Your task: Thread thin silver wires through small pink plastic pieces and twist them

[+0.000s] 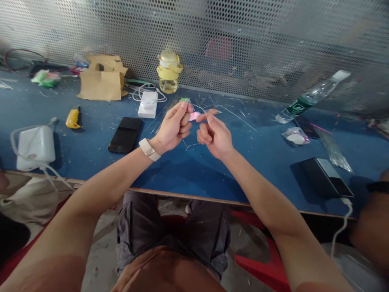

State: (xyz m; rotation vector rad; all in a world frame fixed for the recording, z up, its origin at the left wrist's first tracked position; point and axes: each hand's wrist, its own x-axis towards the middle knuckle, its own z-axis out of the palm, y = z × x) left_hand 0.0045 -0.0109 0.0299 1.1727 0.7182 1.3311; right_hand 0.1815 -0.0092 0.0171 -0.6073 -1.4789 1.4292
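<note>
Above the blue table, my left hand [174, 126] is closed in a pinch, thumb against the forefinger, with a white band round the wrist. My right hand [216, 136] faces it, also pinching, its forefinger pointing left. A thin pale wire [199, 106] runs between the two sets of fingertips; its ends are too fine to make out. Just behind the hands lie a small pink piece [194, 116] and a green-topped packet [185, 99], both partly hidden by the fingers. More loose thin wires [238, 115] are scattered around them on the table.
Left of my hands are a black phone [125, 134], a white charger [148, 104], a yellow cutter [73, 118] and a brown paper bag [101, 83]. A yellow-lidded bottle [169, 73] stands by the mesh panel. Rightward are a tilted water bottle [313, 97] and a dark box [326, 176].
</note>
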